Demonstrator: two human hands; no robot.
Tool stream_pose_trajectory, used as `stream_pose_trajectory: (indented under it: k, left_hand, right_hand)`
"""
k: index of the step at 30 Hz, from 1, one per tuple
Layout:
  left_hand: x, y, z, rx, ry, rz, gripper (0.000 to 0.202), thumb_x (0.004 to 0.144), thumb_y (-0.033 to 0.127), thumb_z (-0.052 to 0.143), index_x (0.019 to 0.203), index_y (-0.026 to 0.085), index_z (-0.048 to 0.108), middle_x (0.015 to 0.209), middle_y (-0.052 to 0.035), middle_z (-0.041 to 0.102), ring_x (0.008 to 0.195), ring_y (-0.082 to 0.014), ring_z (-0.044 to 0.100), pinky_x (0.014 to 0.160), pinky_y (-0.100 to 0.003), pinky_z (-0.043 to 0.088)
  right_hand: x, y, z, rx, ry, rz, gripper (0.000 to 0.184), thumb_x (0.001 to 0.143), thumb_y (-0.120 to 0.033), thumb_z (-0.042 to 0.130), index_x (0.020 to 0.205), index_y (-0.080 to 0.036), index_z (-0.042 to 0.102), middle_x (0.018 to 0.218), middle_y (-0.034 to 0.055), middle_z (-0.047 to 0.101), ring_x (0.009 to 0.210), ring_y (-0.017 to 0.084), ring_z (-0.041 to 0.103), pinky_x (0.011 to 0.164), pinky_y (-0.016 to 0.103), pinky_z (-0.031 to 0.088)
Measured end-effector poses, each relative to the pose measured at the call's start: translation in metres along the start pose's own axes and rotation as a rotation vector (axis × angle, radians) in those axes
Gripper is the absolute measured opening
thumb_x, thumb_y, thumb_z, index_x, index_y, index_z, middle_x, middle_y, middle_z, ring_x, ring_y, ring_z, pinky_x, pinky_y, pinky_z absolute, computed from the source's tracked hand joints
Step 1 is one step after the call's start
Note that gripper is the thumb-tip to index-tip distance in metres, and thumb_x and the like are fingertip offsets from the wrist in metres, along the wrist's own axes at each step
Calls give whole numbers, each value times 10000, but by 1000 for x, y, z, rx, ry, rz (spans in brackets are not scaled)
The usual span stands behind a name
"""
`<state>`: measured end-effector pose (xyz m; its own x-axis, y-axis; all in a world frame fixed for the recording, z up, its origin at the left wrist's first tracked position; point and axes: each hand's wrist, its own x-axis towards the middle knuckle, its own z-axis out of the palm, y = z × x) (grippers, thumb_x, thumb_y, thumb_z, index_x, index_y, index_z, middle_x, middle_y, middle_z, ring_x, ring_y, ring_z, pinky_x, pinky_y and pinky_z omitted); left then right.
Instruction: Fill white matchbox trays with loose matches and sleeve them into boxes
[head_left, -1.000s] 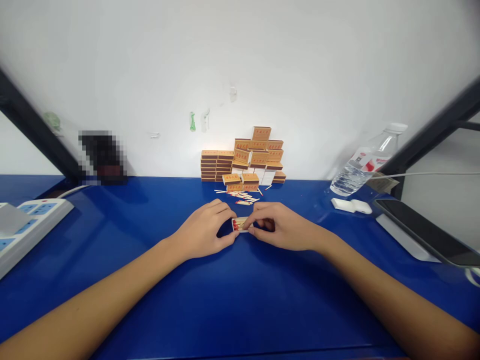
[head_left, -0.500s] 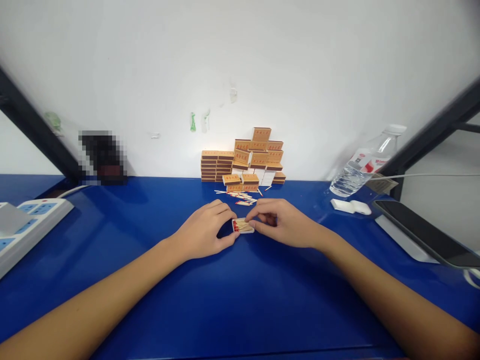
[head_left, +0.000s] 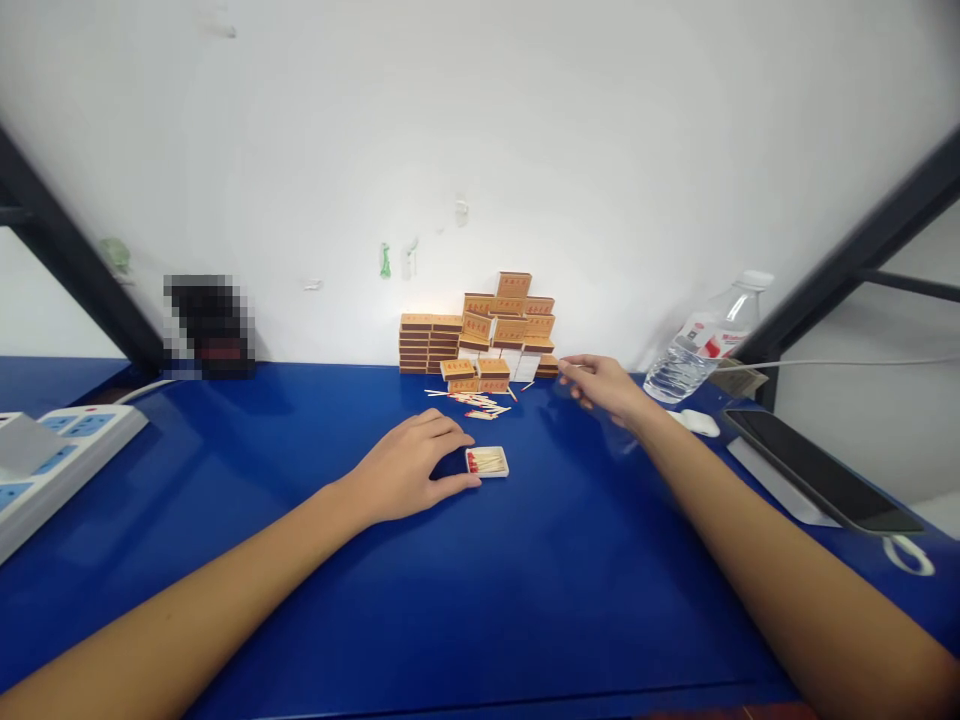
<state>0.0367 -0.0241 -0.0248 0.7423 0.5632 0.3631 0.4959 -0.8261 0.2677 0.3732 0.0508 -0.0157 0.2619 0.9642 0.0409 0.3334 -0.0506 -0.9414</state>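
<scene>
A small white matchbox tray (head_left: 488,474) lies on the blue table with red-headed matches (head_left: 486,461) inside. My left hand (head_left: 412,465) has its thumb and fingertips against the two long sides of the tray's left end. Farther back and to the right, my right hand (head_left: 604,385) reaches to the pile's right end, slightly blurred. Its index finger is stretched out beside the low matchbox (head_left: 549,367); contact cannot be made out. Loose matches (head_left: 480,404) are scattered in front of the stacked matchboxes (head_left: 510,328).
Another matchbox stack (head_left: 430,343) stands against the wall at left. A tilted water bottle (head_left: 697,345), a white case (head_left: 697,423) and a phone (head_left: 817,465) are on the right. A power strip (head_left: 82,450) lies on the left, with dark frame bars at both sides.
My right hand has left the matchbox tray and moved right and back to the end of the matchbox pile. My left hand has stayed at the tray. The view has shifted slightly.
</scene>
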Motion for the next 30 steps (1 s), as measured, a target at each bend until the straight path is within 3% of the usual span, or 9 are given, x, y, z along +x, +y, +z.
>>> stream_pose_trajectory:
  k: [3, 6, 13, 17, 23, 26, 30]
  left_hand:
    - [0, -2, -2, 14, 10, -11, 541, 953, 579, 681, 1298, 162, 676, 1212, -104, 722, 1149, -275, 633, 1020, -459, 542]
    - [0, -1, -2, 21, 27, -15, 519, 959, 574, 675, 1271, 160, 684, 1201, -103, 725, 1144, -273, 639, 1021, -457, 543]
    - [2, -1, -2, 51, 94, 0, 423, 986, 506, 664, 1228, 160, 690, 1150, -100, 742, 1097, -272, 656, 976, -470, 560]
    - [2, -5, -5, 80, 173, -5, 381, 984, 478, 676, 1200, 165, 691, 1106, -89, 750, 1072, -270, 659, 953, -464, 563]
    - [2, -7, -7, 93, 183, -13, 361, 991, 479, 665, 1170, 166, 694, 1075, -87, 751, 1029, -262, 668, 925, -453, 577]
    - [3, -7, -6, 104, 188, -2, 352, 991, 469, 667, 1160, 162, 694, 1076, -85, 752, 1029, -260, 669, 918, -446, 579]
    - [3, -7, -7, 128, 232, -2, 344, 994, 434, 666, 1190, 152, 679, 1094, -95, 752, 1032, -264, 671, 921, -449, 579]
  right_hand:
    - [5, 5, 15, 50, 19, 4, 280, 831, -346, 850, 907, -148, 667, 674, 9, 622, 450, 75, 465, 341, 185, 305]
    - [9, 9, 18, 71, 100, 13, 321, 820, -357, 867, 920, -161, 633, 617, -21, 586, 414, 69, 440, 317, 177, 285]
    - [14, 10, 11, 146, 119, 59, 263, 854, -267, 822, 739, -151, 616, 584, -5, 583, 400, 57, 441, 301, 163, 306]
    - [14, 6, 1, 183, 183, 53, 221, 893, -251, 784, 783, -162, 614, 608, -13, 592, 412, 52, 462, 307, 139, 312]
    - [12, 9, 10, 189, 104, 141, 256, 857, -170, 789, 675, -146, 610, 584, 32, 615, 406, 69, 480, 307, 157, 335]
    - [10, 5, 10, 191, 140, 110, 236, 848, -161, 772, 674, -149, 612, 594, 28, 617, 416, 75, 492, 307, 162, 326]
    - [-3, -15, -4, 222, 322, -43, 194, 842, -239, 760, 744, -174, 605, 648, -3, 598, 460, 72, 513, 324, 154, 306]
